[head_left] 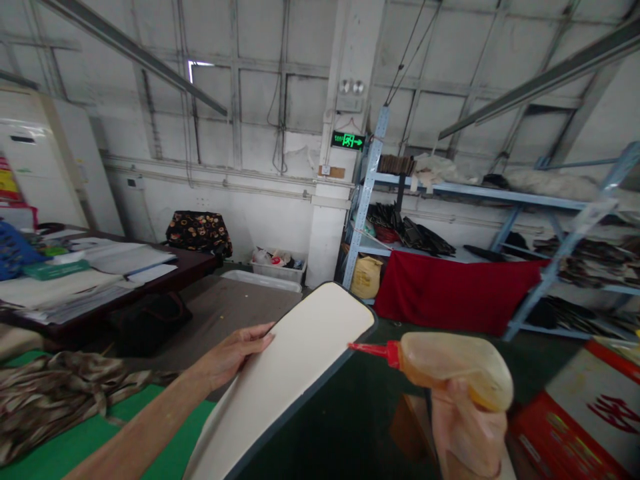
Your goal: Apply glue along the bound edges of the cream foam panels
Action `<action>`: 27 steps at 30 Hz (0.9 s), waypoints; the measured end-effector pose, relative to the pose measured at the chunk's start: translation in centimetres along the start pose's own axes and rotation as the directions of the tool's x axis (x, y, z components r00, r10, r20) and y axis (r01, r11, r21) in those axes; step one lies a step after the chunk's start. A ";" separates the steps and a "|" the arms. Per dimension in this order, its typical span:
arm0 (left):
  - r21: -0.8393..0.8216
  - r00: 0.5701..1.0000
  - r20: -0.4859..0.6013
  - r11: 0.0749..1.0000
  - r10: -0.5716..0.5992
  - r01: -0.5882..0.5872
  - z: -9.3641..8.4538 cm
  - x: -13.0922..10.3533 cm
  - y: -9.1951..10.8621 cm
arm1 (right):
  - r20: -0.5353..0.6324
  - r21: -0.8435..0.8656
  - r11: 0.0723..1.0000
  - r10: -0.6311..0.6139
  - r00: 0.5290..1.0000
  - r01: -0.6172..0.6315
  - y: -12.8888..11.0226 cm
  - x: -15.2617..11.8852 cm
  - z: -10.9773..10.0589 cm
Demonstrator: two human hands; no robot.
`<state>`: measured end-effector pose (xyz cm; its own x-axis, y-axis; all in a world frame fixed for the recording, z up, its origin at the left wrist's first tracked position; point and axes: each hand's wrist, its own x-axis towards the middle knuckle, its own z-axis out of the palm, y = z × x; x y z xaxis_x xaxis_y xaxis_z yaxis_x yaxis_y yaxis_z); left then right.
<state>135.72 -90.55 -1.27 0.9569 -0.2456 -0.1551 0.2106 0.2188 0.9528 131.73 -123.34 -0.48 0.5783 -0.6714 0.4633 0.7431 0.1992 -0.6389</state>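
A long cream panel (310,347) with a dark edge and a rounded top end slants up through the middle of the view. My left hand (237,357) pinches its left edge, thumb on the cream face and the other fingers behind. My right hand (467,423) is wrapped round a translucent squeeze bottle (450,363) of amber liquid, held on its side. The bottle's red nozzle (373,349) points left, its tip at the panel's right edge. Whether the tip touches the edge, I cannot tell.
Camouflage cloth strips (70,400) lie on a green surface (165,427) at lower left. A desk with papers (115,257) stands behind. Blue shelving (365,200) with a red cloth (455,290) is at the right, and a red and white box (580,413) at lower right.
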 end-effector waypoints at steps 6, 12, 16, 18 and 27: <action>-0.017 1.000 -0.009 1.000 0.007 -0.007 0.9 0.2 -0.2 | -0.015 -0.021 1.000 0.003 1.000 -0.003 0.6 -0.2 -0.3; -0.048 0.991 -0.136 0.999 -0.022 0.015 1.7 0.3 -0.3 | -0.011 -0.052 0.998 0.039 0.999 -0.039 0.9 -0.6 -0.3; -0.054 0.986 -0.166 0.998 -0.025 0.016 2.2 0.5 -0.3 | 0.041 -0.048 0.996 0.079 0.996 -0.077 1.0 -0.8 -0.2; -0.059 0.986 -0.163 0.998 -0.018 0.008 2.4 0.6 -0.3 | 0.045 -0.038 0.995 0.097 0.994 -0.096 1.1 -0.9 -0.2; -0.054 0.981 -0.194 0.998 0.009 -0.020 2.3 1.6 -0.5 | 0.077 -0.008 0.982 0.190 0.979 -0.190 1.9 -1.4 -0.8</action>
<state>136.65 -93.18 -1.42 0.9794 -0.0553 -0.1941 0.2018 0.2747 0.9401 132.05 -122.58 -2.88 0.7331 -0.5645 0.3793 0.6170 0.3176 -0.7200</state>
